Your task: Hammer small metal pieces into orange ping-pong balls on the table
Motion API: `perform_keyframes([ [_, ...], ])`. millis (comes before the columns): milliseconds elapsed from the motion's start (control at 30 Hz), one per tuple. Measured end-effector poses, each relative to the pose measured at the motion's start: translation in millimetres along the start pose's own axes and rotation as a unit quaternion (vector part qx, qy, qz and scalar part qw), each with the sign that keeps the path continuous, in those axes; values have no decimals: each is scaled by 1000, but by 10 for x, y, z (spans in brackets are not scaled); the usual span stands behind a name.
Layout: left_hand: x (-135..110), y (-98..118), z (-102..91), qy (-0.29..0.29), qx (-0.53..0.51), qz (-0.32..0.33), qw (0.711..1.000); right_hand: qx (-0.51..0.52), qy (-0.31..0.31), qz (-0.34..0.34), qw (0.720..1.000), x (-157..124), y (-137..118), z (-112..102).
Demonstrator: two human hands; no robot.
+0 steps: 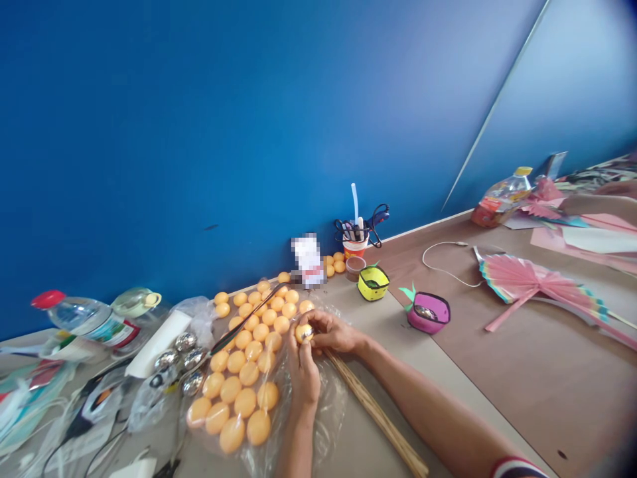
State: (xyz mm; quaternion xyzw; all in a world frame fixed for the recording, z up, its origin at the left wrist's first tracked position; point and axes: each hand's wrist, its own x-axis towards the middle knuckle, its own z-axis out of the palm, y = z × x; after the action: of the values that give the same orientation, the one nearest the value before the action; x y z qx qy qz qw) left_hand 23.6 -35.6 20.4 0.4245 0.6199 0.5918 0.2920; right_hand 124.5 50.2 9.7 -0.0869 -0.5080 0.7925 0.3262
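Both my hands meet over the table and pinch one orange ball (304,332) that has something shiny on it. My left hand (301,372) comes up from below with its fingers curled on the ball. My right hand (334,332) reaches in from the right, fingertips closed on the same ball. Several more orange balls (243,372) lie on a clear plastic bag just left of my hands. A bundle of thin wooden sticks (373,415) lies under my right forearm.
Silver balls (185,342) and a water bottle (89,320) lie at the left. A cup of scissors (355,242), a yellow paper basket (373,283) and a purple paper basket (428,312) stand behind my hands. A pink paper fan (527,282) lies at the right.
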Motion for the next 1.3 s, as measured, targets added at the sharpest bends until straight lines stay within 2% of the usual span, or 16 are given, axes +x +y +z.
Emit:
perform_keyframes([
  [200, 33, 16, -28, -14, -24, -19, 999, -11, 0, 2, 1000, -4, -20, 15],
  [333, 28, -37, -26, -22, -50, -9, 998, -11, 13, 5, 1000, -4, -11, 7],
  [500, 13, -104, -6, -45, -84, -2, 995, 6, -3, 7, 1000, 0, -45, -11],
  [733, 26, -129, 8, -45, -71, 24, 996, 10, -13, 9, 1000, -5, -109, 30],
  [1300, 34, -152, -8, -31, -59, 11, 998, 27, -13, 6, 1000, 6, -58, -3],
])
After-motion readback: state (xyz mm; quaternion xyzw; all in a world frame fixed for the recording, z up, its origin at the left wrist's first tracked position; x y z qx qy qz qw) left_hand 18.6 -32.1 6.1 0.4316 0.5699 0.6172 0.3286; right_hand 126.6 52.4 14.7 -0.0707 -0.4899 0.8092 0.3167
